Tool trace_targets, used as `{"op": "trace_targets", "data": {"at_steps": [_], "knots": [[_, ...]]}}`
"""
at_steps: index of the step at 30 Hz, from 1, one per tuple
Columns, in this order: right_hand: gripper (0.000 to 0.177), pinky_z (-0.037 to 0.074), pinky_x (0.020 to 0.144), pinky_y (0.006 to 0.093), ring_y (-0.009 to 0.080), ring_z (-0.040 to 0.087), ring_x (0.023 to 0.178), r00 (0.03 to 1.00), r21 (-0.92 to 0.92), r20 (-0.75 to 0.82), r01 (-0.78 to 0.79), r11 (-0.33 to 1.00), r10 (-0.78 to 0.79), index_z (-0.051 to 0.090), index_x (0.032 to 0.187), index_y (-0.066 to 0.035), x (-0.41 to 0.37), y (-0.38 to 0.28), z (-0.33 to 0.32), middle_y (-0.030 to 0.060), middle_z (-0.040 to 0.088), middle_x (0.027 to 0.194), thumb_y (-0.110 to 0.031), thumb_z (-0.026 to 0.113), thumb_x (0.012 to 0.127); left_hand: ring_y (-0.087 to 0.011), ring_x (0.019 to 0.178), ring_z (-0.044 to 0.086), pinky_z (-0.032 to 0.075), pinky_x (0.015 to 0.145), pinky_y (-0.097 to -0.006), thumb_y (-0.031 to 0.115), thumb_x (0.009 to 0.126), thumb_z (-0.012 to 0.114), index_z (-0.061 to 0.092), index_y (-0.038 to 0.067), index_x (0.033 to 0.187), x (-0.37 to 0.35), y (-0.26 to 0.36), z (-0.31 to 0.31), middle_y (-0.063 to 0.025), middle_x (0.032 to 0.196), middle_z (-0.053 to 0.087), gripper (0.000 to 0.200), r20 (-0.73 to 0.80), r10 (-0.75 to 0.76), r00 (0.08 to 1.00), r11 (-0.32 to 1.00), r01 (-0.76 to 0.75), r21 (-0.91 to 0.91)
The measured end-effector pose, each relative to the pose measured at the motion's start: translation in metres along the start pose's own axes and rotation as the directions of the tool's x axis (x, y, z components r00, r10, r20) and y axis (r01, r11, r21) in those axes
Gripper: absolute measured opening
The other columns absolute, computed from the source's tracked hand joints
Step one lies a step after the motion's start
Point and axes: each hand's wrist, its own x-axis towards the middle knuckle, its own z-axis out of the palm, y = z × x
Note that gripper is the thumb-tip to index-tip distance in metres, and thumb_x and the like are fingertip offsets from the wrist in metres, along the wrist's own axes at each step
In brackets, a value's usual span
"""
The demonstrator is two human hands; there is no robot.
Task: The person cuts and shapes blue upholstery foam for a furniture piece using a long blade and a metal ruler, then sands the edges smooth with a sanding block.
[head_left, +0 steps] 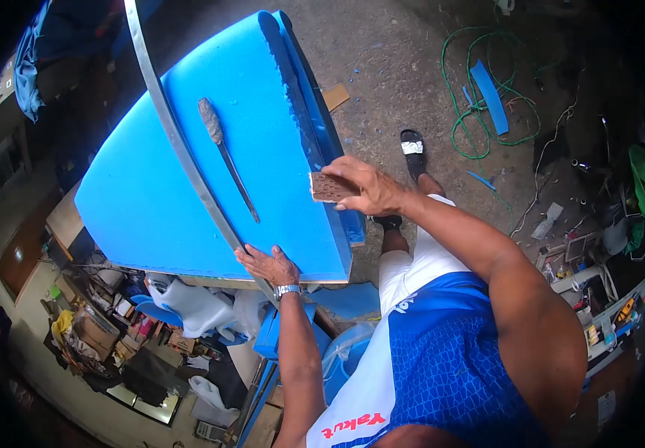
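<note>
My right hand (pixel 363 183) grips a brown sanding block (pixel 331 187) with a slotted face, holding it at the ragged edge of a large blue foam block (pixel 143 179). Fingers spread, my left hand (pixel 270 266) lies flat on the foam near its lower edge. Its fingertips touch a long, curved grey metal strip (pixel 188 166) that runs across the foam. On the foam between strip and edge rests a thin-bladed tool (pixel 222 145) with a wrapped grey handle. What lies beneath my left palm is hidden.
A tangled green hose (pixel 453 134) and a blue foam offcut (pixel 490 97) lie on the concrete floor (pixel 382 75). Cluttered items (pixel 106 328) fill the lower left, near a blue bin (pixel 349 362). A shelf with tools (pixel 621 313) stands at the right.
</note>
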Motion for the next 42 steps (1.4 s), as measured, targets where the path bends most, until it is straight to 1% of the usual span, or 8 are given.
{"op": "trace_targets", "data": {"at_steps": [9, 14, 17, 23, 31, 34, 39, 42], "knots": [[0.072, 0.047, 0.105, 0.0449, 0.0337, 0.058, 0.120, 0.944, -0.005, -0.330, -0.006, 1.000, 0.004, 0.055, 0.137, -0.006, 0.076, 0.009, -0.005, 0.0181, 0.058, 0.128, -0.037, 0.081, 0.078, -0.0412, 0.154, 0.004, 0.003, 0.122, -0.0570, 0.075, 0.097, 0.022, 0.017, -0.002, 0.158, 0.000, 0.009, -0.009, -0.0249, 0.167, 0.004, 0.099, 0.046, -0.025, 0.999, 1.000, 0.025, -0.001], [0.075, 0.042, 0.110, 0.0480, 0.0388, 0.052, 0.130, 0.988, 0.177, -0.003, -0.151, 0.973, 0.154, 0.055, 0.137, 0.000, -0.026, -0.019, 0.011, 0.0236, 0.053, 0.141, -0.033, 0.083, 0.075, -0.0414, 0.155, -0.002, 0.001, 0.121, -0.0593, 0.072, 0.099, 0.021, 0.009, 0.002, 0.160, 0.005, 0.001, -0.002, -0.0244, 0.167, -0.002, 0.094, 0.033, 0.029, 0.999, 1.000, -0.030, 0.002], [0.075, 0.046, 0.106, 0.0435, 0.0310, 0.057, 0.125, 0.922, 0.171, -0.324, -0.165, 0.971, 0.214, 0.056, 0.138, -0.003, 0.066, 0.014, -0.014, 0.0190, 0.057, 0.135, -0.049, 0.078, 0.083, -0.0414, 0.155, -0.001, 0.002, 0.121, -0.0588, 0.073, 0.098, 0.020, 0.010, 0.001, 0.160, -0.001, 0.001, -0.008, -0.0247, 0.167, -0.001, 0.095, 0.061, 0.006, 0.998, 1.000, -0.007, 0.018], [0.077, 0.051, 0.099, 0.0405, 0.0288, 0.063, 0.116, 0.892, 0.439, -0.244, -0.249, 0.863, 0.381, 0.056, 0.138, 0.003, 0.198, 0.066, -0.049, 0.0217, 0.066, 0.126, -0.048, 0.078, 0.084, -0.0418, 0.154, 0.000, 0.003, 0.122, -0.0580, 0.075, 0.097, 0.017, 0.014, -0.002, 0.158, 0.003, 0.003, -0.006, -0.0264, 0.166, 0.000, 0.099, 0.048, 0.010, 0.999, 1.000, -0.011, 0.019], [0.076, 0.049, 0.101, 0.0393, 0.0281, 0.064, 0.115, 0.921, 0.248, -0.116, -0.335, 0.909, 0.371, 0.056, 0.136, 0.006, -0.011, 0.028, 0.029, 0.0194, 0.068, 0.119, -0.041, 0.082, 0.082, -0.0437, 0.154, 0.002, 0.004, 0.122, -0.0571, 0.076, 0.096, 0.017, 0.015, -0.006, 0.157, 0.008, 0.008, -0.009, -0.0291, 0.165, 0.001, 0.102, 0.045, 0.034, 0.998, 0.999, -0.035, 0.019], [0.073, 0.050, 0.099, 0.0373, 0.0261, 0.065, 0.113, 0.909, 0.561, -0.209, -0.189, 0.806, 0.359, 0.059, 0.134, 0.003, 0.060, 0.004, -0.024, 0.0155, 0.069, 0.115, -0.042, 0.082, 0.082, -0.0441, 0.153, 0.003, 0.004, 0.122, -0.0571, 0.077, 0.096, 0.017, 0.016, -0.007, 0.157, 0.001, 0.000, -0.009, -0.0295, 0.165, 0.002, 0.103, 0.042, 0.034, 0.999, 0.999, -0.035, 0.027], [0.064, 0.054, 0.091, 0.0350, 0.0240, 0.067, 0.106, 0.852, 0.281, -0.345, -0.306, 0.910, 0.393, 0.064, 0.130, -0.001, 0.159, 0.035, -0.041, 0.0158, 0.070, 0.119, -0.042, 0.080, 0.083, -0.0440, 0.153, 0.004, 0.005, 0.121, -0.0577, 0.077, 0.096, 0.017, 0.018, -0.007, 0.156, 0.003, 0.006, -0.008, -0.0294, 0.165, 0.003, 0.103, 0.064, -0.020, 0.998, 0.999, 0.019, 0.026], [0.072, 0.049, 0.102, 0.0396, 0.0293, 0.063, 0.117, 0.908, 0.293, -0.222, -0.285, 0.913, 0.355, 0.062, 0.132, 0.002, 0.071, 0.057, 0.016, 0.0220, 0.066, 0.125, -0.046, 0.081, 0.082, -0.0430, 0.153, 0.008, 0.008, 0.122, -0.0563, 0.082, 0.092, 0.018, 0.023, -0.010, 0.154, 0.004, 0.012, -0.010, -0.0293, 0.164, 0.009, 0.111, 0.026, -0.004, 1.000, 1.000, 0.004, 0.007]]}}
